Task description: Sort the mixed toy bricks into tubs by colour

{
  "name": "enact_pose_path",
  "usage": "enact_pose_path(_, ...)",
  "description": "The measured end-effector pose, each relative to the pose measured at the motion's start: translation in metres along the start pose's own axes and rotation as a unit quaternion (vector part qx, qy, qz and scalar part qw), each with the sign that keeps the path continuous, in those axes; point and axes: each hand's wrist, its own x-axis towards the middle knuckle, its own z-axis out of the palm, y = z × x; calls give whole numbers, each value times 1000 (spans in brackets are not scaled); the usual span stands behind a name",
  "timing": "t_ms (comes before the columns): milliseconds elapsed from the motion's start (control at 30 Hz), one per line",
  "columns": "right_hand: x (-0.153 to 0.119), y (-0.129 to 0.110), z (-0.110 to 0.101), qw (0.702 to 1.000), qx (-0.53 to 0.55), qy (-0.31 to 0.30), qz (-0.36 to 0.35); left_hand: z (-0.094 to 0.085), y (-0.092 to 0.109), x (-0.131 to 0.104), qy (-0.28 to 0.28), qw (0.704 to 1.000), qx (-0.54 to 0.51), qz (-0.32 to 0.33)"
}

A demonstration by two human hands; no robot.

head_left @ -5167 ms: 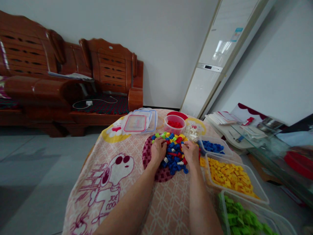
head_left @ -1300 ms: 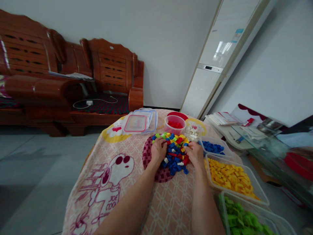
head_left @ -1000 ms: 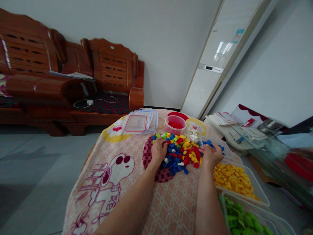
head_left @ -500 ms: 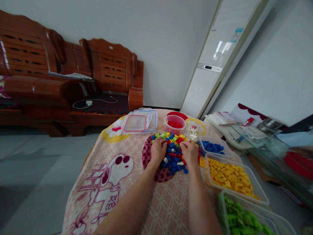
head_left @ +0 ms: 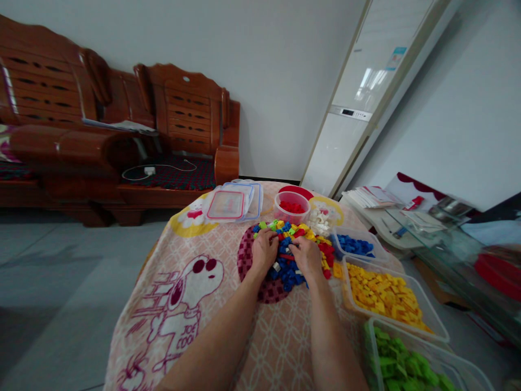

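Head view, the only one I have. On the cloth-covered tabletop [head_left: 277, 347], the mixed pile of bricks [head_left: 290, 271] lies right of centre, partly over a maroon checked patch [head_left: 272, 294]. A second ago my right hand [head_left: 307, 256] was over the box of blue bricks [head_left: 379, 254] by the right edge; it is now at the middle of the pile, further left than half a second ago, exposing red and yellow bricks on the pile's right side. My left hand [head_left: 265, 251] has not shifted from the pile's left side.

Fingers: bent towards the thumb on the right, curled on the left. I cannot tell whether either hand grips a brick.

The box of yellow bricks [head_left: 427, 302] stands along the right edge, the box of green bricks [head_left: 431, 343] towards the near right corner. Towards the far edge are the tub of red bricks [head_left: 292, 216] and loose white bricks [head_left: 320, 223].

Assessment: handling is again at the pile, which remains mixed, so much seems left.
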Motion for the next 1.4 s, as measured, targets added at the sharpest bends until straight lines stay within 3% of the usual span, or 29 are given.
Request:
enact_pose_path(233,4,14,4,989,145,6,40,1,-2,0,2,1000,-2,1)
enact_pose_path(400,7,28,-4,931,329,59,146,0,-3,0,-1,1000,-1,4)
enact_pose_path(533,10,43,-13,853,441,172,218,1,-2,0,-3,1000,-3,-1)
enact_pose_path(667,12,64,-21,787,488,296,234,1,-2,0,0,1000,-7,-1)
enact_pose_path(800,13,77,-28,746,479,405,225,0,-1,0,-2,1000,-5,-1)
enact_pose_path(900,12,75,-28,767,467,376,228,0,-1,0,-4,1000,-4,-1)
enact_pose_path(1067,10,54,-21,862,418,188,215,1,-2,0,-13,1000,-4,1)
enact_pose_path(1200,7,34,-13,928,334,62,154,1,-2,0,-22,1000,2,-3)
enact_pose_path(1300,6,25,-9,967,245,26,69,1,0,0,-24,1000,2,0)
enact_pose_path(1400,5,20,-7,985,171,13,20,1,1,-1,-24,1000,2,1)
